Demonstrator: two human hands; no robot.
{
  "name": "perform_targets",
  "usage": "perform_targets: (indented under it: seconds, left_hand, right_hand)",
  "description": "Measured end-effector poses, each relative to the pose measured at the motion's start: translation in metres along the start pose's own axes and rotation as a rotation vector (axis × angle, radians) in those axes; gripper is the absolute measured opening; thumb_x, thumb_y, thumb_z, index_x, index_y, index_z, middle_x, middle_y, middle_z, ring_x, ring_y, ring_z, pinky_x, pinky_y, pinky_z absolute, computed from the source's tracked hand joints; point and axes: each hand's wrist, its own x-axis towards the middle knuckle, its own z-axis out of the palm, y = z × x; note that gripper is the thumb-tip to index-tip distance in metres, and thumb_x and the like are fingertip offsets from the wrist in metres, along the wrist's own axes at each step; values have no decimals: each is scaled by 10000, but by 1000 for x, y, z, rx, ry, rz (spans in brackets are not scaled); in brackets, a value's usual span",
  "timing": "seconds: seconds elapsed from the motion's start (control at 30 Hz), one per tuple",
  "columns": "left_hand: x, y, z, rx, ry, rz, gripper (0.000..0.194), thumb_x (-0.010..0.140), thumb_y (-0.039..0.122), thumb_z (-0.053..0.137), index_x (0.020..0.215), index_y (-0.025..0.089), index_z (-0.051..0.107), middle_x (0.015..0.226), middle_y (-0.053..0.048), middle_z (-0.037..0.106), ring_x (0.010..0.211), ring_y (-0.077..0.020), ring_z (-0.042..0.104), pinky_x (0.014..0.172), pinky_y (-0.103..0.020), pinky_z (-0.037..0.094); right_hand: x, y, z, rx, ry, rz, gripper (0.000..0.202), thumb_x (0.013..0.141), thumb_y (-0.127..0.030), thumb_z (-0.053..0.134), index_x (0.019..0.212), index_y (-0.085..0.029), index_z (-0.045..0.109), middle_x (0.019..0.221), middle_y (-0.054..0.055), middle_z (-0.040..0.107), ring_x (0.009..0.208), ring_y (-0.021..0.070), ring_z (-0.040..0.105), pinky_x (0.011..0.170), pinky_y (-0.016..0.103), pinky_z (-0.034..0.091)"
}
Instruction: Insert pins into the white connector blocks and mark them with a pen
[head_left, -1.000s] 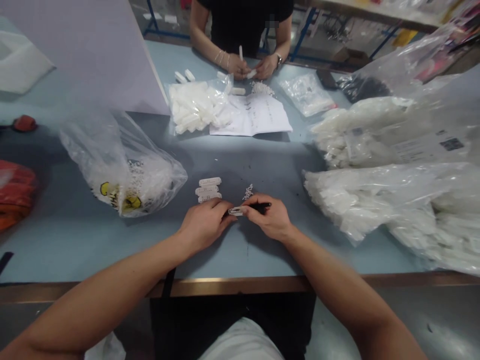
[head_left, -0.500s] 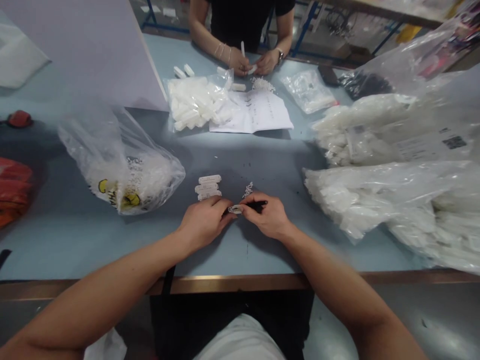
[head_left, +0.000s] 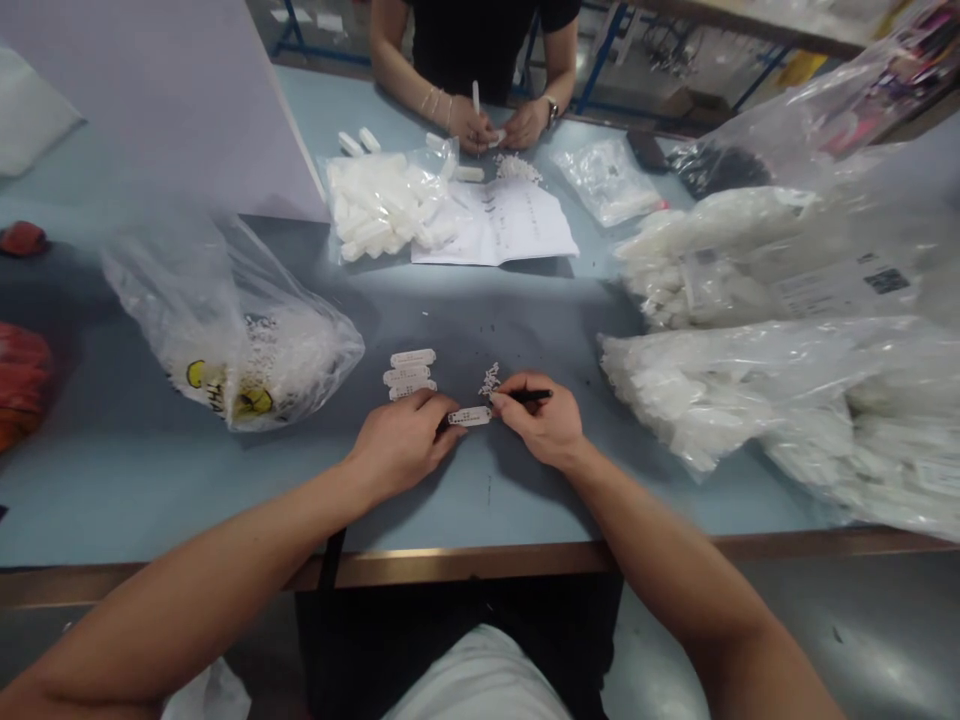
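Pinched in my left hand (head_left: 405,440) is the left end of a small white perforated plate (head_left: 470,416), lying level above the blue table (head_left: 420,520). My right hand (head_left: 541,418) is closed round a thin black tool (head_left: 531,396), its fingertips at the plate's right end. Just beyond those fingertips lies a little pile of tiny white pieces (head_left: 490,378). Three similar white plates (head_left: 411,375) lie in a column past my left hand.
At left is a clear bag of small white pieces (head_left: 277,370); large bags of white parts (head_left: 690,390) lie at right. Across the table, a person's hands (head_left: 487,128) work behind a paper sheet (head_left: 517,225) and another bag (head_left: 382,205).
My right hand has drawn back slightly to the right from the plate, and more of the plate's face shows. The whole view has shifted slightly.
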Motion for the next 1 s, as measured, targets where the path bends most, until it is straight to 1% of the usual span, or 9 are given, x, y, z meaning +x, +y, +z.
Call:
perform_targets:
  seconds: [0.1, 0.3, 0.57, 0.7, 0.9, 1.0]
  left_hand:
    - [0, 0, -1, 5, -4, -1, 276, 889, 420, 482, 1047, 236, 614, 998, -39, 644, 852, -208, 633, 694, -313, 481]
    - [0, 0, -2, 3, -7, 0, 275, 887, 421, 481, 1044, 234, 607, 1001, -39, 639, 856, -211, 635, 700, -317, 488]
    - [0, -1, 0, -10, 2, 7, 278, 893, 424, 474, 1044, 230, 605, 1008, -47, 643, 864, -205, 632, 708, -309, 484]
    - [0, -1, -1, -11, -1, 4, 279, 893, 423, 473, 1037, 225, 607, 1008, -55, 645, 855, -200, 629, 704, -300, 480]
    - [0, -1, 0, -11, -1, 1, 280, 893, 429, 470, 1031, 230, 610, 1009, -52, 644, 859, -203, 629, 703, -304, 481]
    - [0, -1, 1, -14, 5, 4, 284, 897, 434, 463, 1032, 231, 608, 1003, -49, 640, 860, -206, 631, 706, -311, 483]
  right_hand:
    - [0, 0, -1, -15, -27, -11, 128, 743, -322, 627, 739, -201, 669, 679, -3, 667, 606, 119, 585, 586, 225, 454]
    - [0, 0, 1, -20, -90, -28, 136, 747, -326, 628, 744, -200, 679, 663, -14, 654, 577, 103, 562, 548, 208, 431]
    - [0, 0, 2, -48, -70, -41, 135, 747, -330, 628, 738, -204, 677, 668, -13, 658, 594, 109, 573, 560, 213, 436]
    - [0, 0, 2, -78, -93, -50, 131, 754, -324, 616, 737, -208, 674, 659, -18, 654, 595, 108, 569, 563, 212, 435]
    - [-1, 0, 4, -111, -83, -51, 139, 761, -334, 611, 741, -208, 665, 650, -20, 648, 589, 108, 562, 565, 215, 429]
    - [-1, -1, 6, -156, -91, -79, 137, 775, -330, 603, 734, -209, 651, 644, -19, 640, 578, 106, 553, 565, 214, 423]
